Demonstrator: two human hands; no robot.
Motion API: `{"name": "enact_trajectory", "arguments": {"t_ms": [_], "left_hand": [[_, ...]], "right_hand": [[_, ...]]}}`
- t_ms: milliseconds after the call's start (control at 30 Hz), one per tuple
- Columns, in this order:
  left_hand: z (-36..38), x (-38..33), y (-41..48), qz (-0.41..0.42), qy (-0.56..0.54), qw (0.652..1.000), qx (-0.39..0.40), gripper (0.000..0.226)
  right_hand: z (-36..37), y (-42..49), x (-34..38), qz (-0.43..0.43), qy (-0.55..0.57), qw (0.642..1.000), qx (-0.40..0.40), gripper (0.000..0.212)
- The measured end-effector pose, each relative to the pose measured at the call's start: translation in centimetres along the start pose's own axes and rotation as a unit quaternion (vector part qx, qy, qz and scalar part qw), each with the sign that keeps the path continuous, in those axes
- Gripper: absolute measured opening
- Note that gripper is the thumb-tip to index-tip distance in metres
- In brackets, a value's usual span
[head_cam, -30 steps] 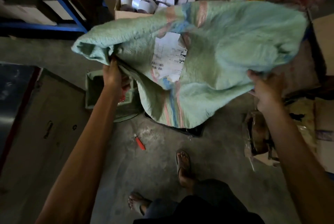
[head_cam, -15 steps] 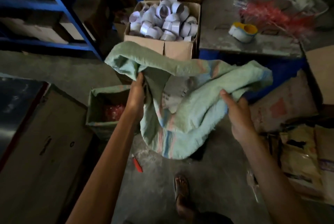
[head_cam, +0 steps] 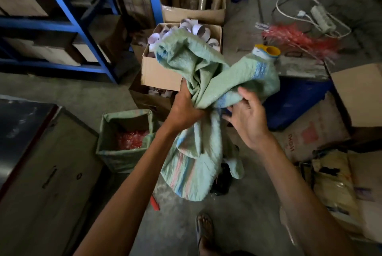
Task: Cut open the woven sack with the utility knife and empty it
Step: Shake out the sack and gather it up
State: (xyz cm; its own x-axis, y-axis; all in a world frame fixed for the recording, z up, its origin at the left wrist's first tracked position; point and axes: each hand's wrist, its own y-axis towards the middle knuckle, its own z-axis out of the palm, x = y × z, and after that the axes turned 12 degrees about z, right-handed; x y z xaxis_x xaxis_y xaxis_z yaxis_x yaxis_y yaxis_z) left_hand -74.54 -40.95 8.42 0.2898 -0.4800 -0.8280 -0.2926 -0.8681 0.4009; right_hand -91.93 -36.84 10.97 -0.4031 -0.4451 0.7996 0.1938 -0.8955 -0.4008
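The green woven sack (head_cam: pixel 208 82) with pink and blue stripes hangs limp and bunched in the air over the concrete floor. My left hand (head_cam: pixel 186 109) grips it at its gathered middle. My right hand (head_cam: pixel 248 119) is beside the bunch with fingers spread, its fingertips touching the fabric. The red utility knife (head_cam: pixel 154 203) lies on the floor below my left forearm, partly hidden by it. Dark items (head_cam: pixel 222 181) sit on the floor under the sack's hanging end.
A cardboard box of white tape rolls (head_cam: pixel 161 73) stands behind the sack. A sack-lined box with red plastic (head_cam: pixel 126 137) is to the left. Blue shelving (head_cam: pixel 82 28) is at back left. Cartons (head_cam: pixel 355 94) and a blue bin (head_cam: pixel 297 106) crowd the right. My sandalled foot (head_cam: pixel 204 233) is below.
The sack went from spread wide between both hands to bunched together at its middle. My hands came close together, and my right hand loosened its grip.
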Motion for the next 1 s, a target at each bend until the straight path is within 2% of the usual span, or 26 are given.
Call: {"name": "enact_trajectory", "arguments": {"t_ms": [33, 100, 167, 200, 233, 300, 333, 367, 400, 433, 533, 567, 700, 733, 800, 833, 900, 933, 967, 1000], "left_hand": [[-0.2, -0.5, 0.4, 0.023, 0.001, 0.999, -0.028, 0.088], [-0.7, -1.3, 1.4, 0.050, -0.001, 0.995, -0.082, 0.077], [-1.2, -2.6, 2.1, 0.056, -0.018, 0.992, -0.111, 0.069], [-1.4, -3.2, 2.3, 0.052, -0.034, 0.991, -0.121, 0.068], [-1.6, -3.8, 2.6, 0.044, -0.050, 0.989, -0.134, 0.069], [-1.9, -5.4, 3.2, 0.014, -0.087, 0.985, -0.146, 0.072], [-1.7, -6.2, 3.5, 0.000, -0.113, 0.984, -0.140, 0.071], [-1.4, -7.1, 3.8, -0.010, -0.144, 0.982, -0.125, 0.069], [-0.9, -8.1, 4.1, -0.016, -0.173, 0.979, -0.105, 0.068], [-0.4, -9.1, 4.4, -0.022, -0.196, 0.977, -0.083, 0.068], [0.5, -11.7, 5.0, -0.019, -0.215, 0.976, -0.014, 0.079], [0.1, -12.3, 5.2, -0.009, -0.208, 0.978, 0.003, 0.083], [-5.2, -12.6, 4.7, 0.023, -0.167, 0.986, 0.005, 0.099], [-6.6, -12.2, 4.1, 0.032, -0.152, 0.988, -0.007, 0.104], [-8.6, -10.3, 2.7, 0.040, -0.146, 0.988, -0.038, 0.122], [-8.9, -9.1, 1.8, 0.036, -0.137, 0.990, -0.025, 0.136], [-8.1, -7.9, 0.1, -0.005, -0.108, 0.993, 0.049, 0.157], [-7.2, -7.9, -0.5, -0.026, -0.107, 0.989, 0.103, 0.153], [-5.9, -7.5, -0.9, -0.046, -0.120, 0.981, 0.147, 0.135], [-4.3, -7.0, -1.0, -0.066, -0.132, 0.975, 0.166, 0.107]], "right_hand": [[-0.4, -0.4, 0.3, -0.014, 0.000, 1.000, -0.006, 0.033], [-1.6, -1.3, 0.1, -0.080, -0.016, 0.994, -0.068, 0.019], [-3.3, -2.1, -0.9, -0.131, -0.106, 0.974, -0.153, 0.014], [-4.1, -2.3, -1.6, -0.131, -0.158, 0.962, -0.179, 0.032], [-4.8, -2.4, -2.2, -0.112, -0.204, 0.954, -0.188, 0.059], [-5.2, -2.3, -3.0, -0.044, -0.273, 0.948, -0.155, 0.116], [-4.8, -2.1, -3.2, -0.012, -0.305, 0.943, -0.131, 0.136], [-4.1, -1.7, -3.3, 0.009, -0.326, 0.939, -0.110, 0.149], [-3.4, -1.2, -3.2, 0.018, -0.334, 0.937, -0.099, 0.152], [-2.5, -0.7, -3.1, 0.014, -0.332, 0.938, -0.099, 0.145], [-0.1, -0.2, -2.2, -0.052, -0.310, 0.940, -0.132, 0.097], [0.5, -0.3, -1.7, -0.071, -0.291, 0.942, -0.148, 0.090], [1.4, -1.2, 0.8, -0.091, -0.215, 0.959, -0.158, 0.099], [1.7, -1.6, 1.6, -0.092, -0.198, 0.962, -0.165, 0.094], [2.0, -2.4, 3.5, -0.116, -0.145, 0.965, -0.184, 0.070], [2.2, -2.8, 4.6, -0.128, -0.124, 0.967, -0.182, 0.060], [3.1, -3.6, 6.8, -0.121, -0.079, 0.978, -0.148, 0.065], [3.9, -4.0, 7.7, -0.108, -0.063, 0.984, -0.126, 0.073], [4.7, -4.2, 8.4, -0.100, -0.067, 0.986, -0.111, 0.076], [5.7, -4.6, 8.8, -0.098, -0.091, 0.986, -0.101, 0.072]]}}
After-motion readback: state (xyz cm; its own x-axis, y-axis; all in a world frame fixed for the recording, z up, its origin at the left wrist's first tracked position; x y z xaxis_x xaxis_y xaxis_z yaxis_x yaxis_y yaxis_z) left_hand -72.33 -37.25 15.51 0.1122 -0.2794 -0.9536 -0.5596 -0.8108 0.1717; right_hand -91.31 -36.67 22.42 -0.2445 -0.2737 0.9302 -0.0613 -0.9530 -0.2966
